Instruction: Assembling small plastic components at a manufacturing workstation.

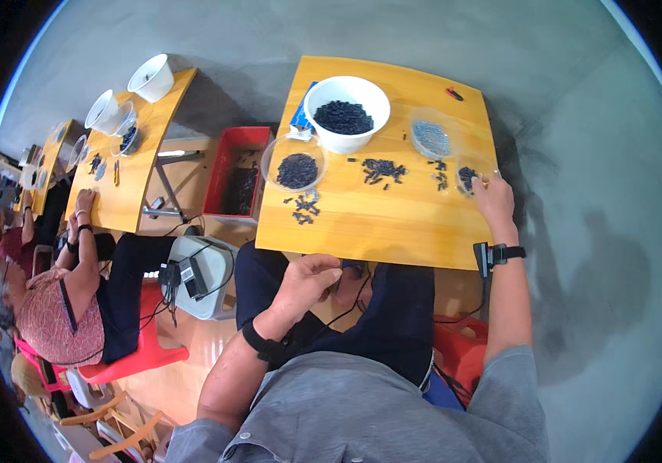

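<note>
My right hand (495, 202) reaches to a clear round bowl (463, 163) at the table's right edge, its fingers curled down by the small black pieces (468, 176) inside. What those fingertips pinch is too small to make out. Over my lap, just off the table's near edge, my left hand (308, 284) is closed with thumb and fingers pressed together; anything between them is hidden. Loose black pieces (442, 179) lie beside the bowl, and a larger pile of black pieces (383, 171) is spread mid-table.
A white bucket (382, 104) of black parts, a clear tub (269, 163) of dark parts and a tub of silvery parts (431, 139) stand on the wooden table (331, 235). Left of it are a red crate (227, 147), a grey stool (206, 293) and a seated person (69, 309).
</note>
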Available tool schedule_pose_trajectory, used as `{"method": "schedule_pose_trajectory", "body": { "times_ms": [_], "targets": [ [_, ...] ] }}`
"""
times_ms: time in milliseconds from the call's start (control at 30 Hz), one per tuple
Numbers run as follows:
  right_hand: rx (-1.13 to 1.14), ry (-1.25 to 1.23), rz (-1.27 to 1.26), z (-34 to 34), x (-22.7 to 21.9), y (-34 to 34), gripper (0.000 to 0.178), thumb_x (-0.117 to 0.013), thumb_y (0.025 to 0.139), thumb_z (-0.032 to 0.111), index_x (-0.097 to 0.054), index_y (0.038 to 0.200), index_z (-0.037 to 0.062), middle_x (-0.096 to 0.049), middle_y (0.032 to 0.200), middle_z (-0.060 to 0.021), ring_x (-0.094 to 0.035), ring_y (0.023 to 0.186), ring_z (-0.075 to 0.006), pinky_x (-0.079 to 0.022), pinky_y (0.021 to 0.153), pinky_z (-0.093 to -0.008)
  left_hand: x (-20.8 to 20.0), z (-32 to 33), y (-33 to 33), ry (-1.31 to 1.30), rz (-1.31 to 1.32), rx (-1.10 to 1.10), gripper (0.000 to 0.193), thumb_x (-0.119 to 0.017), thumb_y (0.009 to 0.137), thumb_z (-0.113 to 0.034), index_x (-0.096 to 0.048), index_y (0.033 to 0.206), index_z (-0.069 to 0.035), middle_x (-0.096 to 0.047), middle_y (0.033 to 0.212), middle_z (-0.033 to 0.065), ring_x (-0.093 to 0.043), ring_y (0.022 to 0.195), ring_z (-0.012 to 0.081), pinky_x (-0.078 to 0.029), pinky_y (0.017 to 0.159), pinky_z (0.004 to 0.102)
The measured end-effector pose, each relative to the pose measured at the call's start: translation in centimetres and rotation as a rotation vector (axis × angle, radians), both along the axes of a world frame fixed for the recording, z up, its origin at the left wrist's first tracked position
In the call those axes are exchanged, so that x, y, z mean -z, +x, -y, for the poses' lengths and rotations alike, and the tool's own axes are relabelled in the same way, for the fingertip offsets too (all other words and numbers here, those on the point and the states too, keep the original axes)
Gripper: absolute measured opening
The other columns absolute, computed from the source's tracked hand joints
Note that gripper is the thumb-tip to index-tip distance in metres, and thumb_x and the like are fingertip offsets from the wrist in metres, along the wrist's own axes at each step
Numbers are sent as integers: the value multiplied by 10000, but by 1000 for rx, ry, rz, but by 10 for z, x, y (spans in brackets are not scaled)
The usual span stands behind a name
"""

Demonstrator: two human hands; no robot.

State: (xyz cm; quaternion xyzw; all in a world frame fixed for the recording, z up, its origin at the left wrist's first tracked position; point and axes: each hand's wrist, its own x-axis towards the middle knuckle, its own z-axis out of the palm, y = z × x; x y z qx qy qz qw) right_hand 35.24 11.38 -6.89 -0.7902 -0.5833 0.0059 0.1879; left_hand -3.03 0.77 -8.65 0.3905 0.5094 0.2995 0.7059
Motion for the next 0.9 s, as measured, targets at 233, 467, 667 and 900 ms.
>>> {"method": "schedule_pose_trajectory", "body": {
  "times_ms": [233,467,667,900],
  "targets": [
    [-493,48,-280,-18,27,-103,163,-586,820,179,-642,893,44,-646,805,-174,-627,776,-357,-485,676,-439,16,4,1,77,25,-22,192,-586,875,-41,-594,1032,69,-646,853,96,-641,730,168,-525,673,277],
    [-483,-95,-90,-45,35,-189,232,-536,855,199,-623,1005,44,-652,813,-216,-633,806,-384,-503,716,-469,16,8,-15,73,0,-43,197,-585,874,-42,-587,1031,76,-652,858,101,-647,744,175,-520,692,280],
    [-443,-192,67,-70,51,-203,275,-527,868,222,-644,1063,68,-649,780,-228,-640,749,-381,-501,684,-482,25,14,-27,24,-17,-119,213,-646,821,-72,-639,995,50,-655,870,62,-583,781,111,-472,704,246],
    [-465,-137,210,-81,69,-203,226,-481,867,166,-652,979,70,-662,725,-174,-665,688,-338,-531,606,-456,20,9,-33,33,-82,-93,212,-621,845,-53,-628,1027,54,-658,926,75,-592,840,121,-474,768,256]
  ]
}}
